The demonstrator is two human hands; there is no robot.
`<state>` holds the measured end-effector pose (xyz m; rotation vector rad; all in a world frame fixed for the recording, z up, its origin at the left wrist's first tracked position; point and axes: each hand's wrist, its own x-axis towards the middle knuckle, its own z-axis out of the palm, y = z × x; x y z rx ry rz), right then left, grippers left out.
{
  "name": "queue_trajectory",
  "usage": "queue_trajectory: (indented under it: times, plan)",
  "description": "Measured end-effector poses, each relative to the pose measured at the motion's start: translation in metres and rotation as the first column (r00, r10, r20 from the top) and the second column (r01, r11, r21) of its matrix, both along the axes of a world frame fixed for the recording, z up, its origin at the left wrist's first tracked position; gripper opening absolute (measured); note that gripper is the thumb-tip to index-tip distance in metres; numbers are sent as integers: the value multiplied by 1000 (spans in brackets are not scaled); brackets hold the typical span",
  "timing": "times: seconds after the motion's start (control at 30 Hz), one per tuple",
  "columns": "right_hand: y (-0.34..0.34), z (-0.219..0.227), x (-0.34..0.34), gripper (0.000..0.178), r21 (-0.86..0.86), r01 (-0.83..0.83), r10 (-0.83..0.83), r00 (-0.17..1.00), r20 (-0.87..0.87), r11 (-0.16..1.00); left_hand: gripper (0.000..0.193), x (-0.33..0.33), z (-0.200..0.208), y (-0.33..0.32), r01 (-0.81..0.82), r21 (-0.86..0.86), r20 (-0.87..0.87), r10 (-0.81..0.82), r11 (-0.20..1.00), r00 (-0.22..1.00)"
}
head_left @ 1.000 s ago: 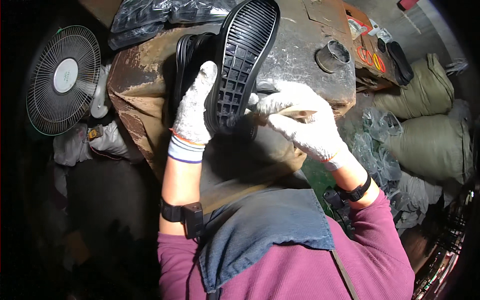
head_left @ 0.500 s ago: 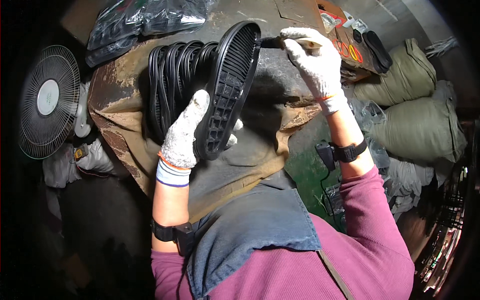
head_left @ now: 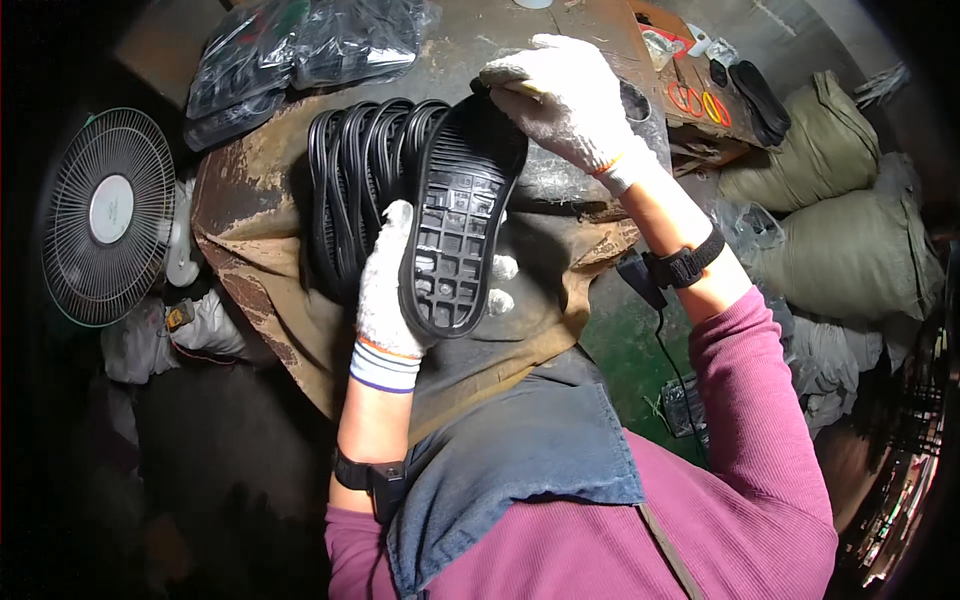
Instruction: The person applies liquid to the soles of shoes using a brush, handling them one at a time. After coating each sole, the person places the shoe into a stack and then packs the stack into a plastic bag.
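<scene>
My left hand (head_left: 388, 285), in a white knit glove, grips a black shoe sole (head_left: 458, 235) by its heel end. The sole is tilted up with its ribbed and gridded hollow side toward me. My thumb lies along its left edge and the other fingertips show past the right edge. My gloved right hand (head_left: 570, 100) is closed at the sole's far end, around a pale-handled tool with a dark end, mostly hidden by the fingers. Left of the held sole, several more black soles (head_left: 350, 190) stand in a row on the covered bench.
Plastic-wrapped packs (head_left: 340, 45) lie at the back left of the bench (head_left: 470, 30). A fan (head_left: 110, 210) stands at the left. Scissors (head_left: 685, 98) and dark soles (head_left: 757, 100) lie at the back right, beside full green sacks (head_left: 850, 245).
My right hand has moved left and over the sole's far end with the tool. My left hand has shifted slightly right and turned the sole to face me more.
</scene>
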<state>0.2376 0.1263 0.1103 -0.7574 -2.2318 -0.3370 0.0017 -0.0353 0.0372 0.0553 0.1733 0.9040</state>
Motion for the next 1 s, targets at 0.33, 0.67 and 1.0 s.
queue_trajectory:
  times: [0.33,0.67,1.0]
  plan:
    - [-43,-63,-3,15,-394,56,-282,790,-544,917,79,12,-12,-9,-66,10,41,66,998,997]
    - [-43,-58,2,17,-501,-151,-232,749,-621,852,80,19,-12,-10,-68,56,149,59,996,987]
    - [-98,-28,-22,19,-371,-339,173,894,-414,865,69,28,-24,-9,-219,39,160,211,975,964]
